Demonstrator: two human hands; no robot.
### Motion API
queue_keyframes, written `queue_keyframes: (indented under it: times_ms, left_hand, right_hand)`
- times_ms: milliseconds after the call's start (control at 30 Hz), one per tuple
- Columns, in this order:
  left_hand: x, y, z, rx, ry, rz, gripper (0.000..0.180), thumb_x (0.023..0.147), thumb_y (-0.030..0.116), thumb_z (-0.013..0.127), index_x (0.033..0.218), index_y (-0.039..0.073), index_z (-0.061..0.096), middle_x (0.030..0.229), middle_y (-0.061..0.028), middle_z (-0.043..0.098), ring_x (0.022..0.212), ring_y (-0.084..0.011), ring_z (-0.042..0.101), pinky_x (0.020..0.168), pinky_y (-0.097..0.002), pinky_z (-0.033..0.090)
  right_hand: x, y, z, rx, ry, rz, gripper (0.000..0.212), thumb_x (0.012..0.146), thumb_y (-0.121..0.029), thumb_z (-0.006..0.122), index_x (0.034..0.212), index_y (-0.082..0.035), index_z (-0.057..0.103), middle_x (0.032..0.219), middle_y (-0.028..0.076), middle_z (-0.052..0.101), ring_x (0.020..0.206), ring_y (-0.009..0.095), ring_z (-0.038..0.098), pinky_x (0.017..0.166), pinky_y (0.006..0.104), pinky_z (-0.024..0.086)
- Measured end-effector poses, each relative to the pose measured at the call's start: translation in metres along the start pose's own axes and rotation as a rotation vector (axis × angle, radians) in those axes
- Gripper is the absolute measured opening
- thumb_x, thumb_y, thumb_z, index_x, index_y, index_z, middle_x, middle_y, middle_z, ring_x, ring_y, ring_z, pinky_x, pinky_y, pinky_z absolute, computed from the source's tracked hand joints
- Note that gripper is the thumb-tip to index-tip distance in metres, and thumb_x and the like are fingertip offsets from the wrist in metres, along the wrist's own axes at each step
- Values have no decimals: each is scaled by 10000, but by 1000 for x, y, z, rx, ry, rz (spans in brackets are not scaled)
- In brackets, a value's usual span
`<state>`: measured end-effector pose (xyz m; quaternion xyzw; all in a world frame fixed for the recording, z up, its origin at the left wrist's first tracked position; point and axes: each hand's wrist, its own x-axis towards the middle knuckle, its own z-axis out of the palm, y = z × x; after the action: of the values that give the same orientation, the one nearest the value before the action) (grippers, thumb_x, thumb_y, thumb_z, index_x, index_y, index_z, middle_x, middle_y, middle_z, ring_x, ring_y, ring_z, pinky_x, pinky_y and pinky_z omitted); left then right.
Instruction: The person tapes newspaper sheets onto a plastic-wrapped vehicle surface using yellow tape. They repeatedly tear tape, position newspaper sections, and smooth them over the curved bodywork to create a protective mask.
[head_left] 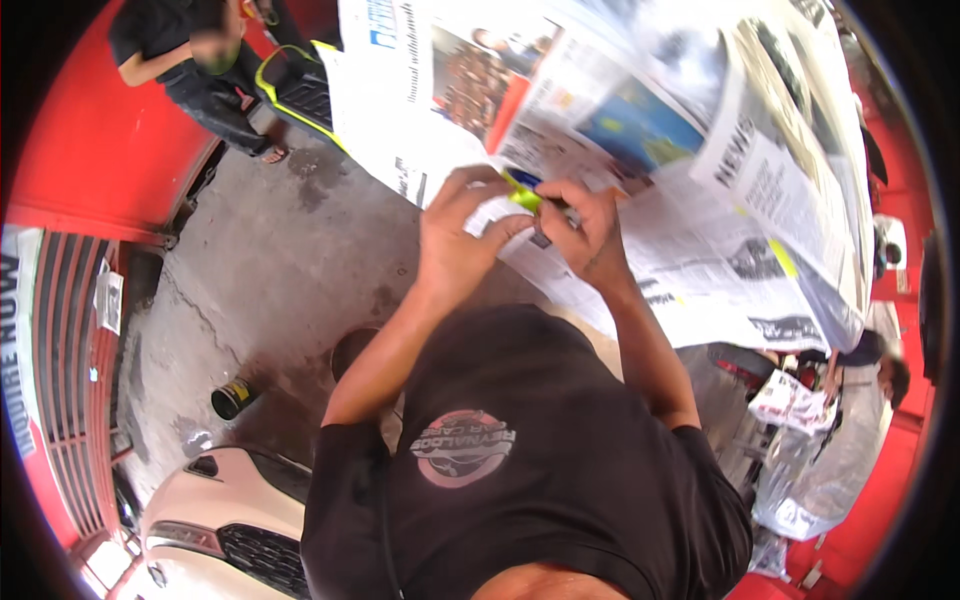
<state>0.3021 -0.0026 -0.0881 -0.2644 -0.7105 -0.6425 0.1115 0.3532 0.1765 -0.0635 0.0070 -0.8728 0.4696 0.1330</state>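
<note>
My left hand [452, 238] and my right hand [592, 232] meet in front of my chest, both closed on a small roll of yellow-green masking tape [524, 197] with a blue core. Fingers cover part of the roll. Just beyond it spread large newspaper sheets [640, 225], draped over a surface that they mostly hide. A yellow-green tape strip [782, 258] sticks to the sheets on the right. The fingertips of my right hand are near or against the paper; I cannot tell whether they touch it.
A dark can [233, 398] rests on the concrete floor [260, 245]. Behind it is a pale car [215, 530]. A person in dark clothes [190, 60] stands at far left, near a black and yellow-green object [298, 95]. Another person [868, 355] is beside covered items at right.
</note>
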Motion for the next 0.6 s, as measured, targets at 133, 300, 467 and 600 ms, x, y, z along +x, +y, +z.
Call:
queue_keyframes:
  times_ms: [133,300,467,600]
  left_hand:
    - [-1,-31,-4,93,124,35,168,758,-23,791,897,18,706,959,-121,683,878,-310,674,728,-386,554]
    - [3,-47,-27,35,222,82,134,777,-64,742,867,16,682,926,-131,671,837,-295,671,691,-380,546]
    - [67,-84,-58,-493,415,-327,72,945,40,674,945,-31,683,924,-91,703,844,-168,661,764,-293,517]
    - [154,-158,-44,-1083,537,-398,167,1023,109,595,1075,-42,646,1030,-103,693,878,-143,642,799,-299,530]
  right_hand:
    - [7,3,30,40,10,23,182,880,-90,607,984,24,703,788,170,706,707,273,681,651,364,524]
    - [34,41,64,280,89,347,208,905,-88,558,961,66,685,738,108,680,639,163,631,616,305,503]
    - [64,59,61,310,-6,343,232,931,-123,570,925,81,680,724,93,658,623,150,604,597,284,490]
    - [128,-3,96,10,-31,30,241,953,-102,572,1131,4,696,811,70,667,611,122,568,556,251,466]
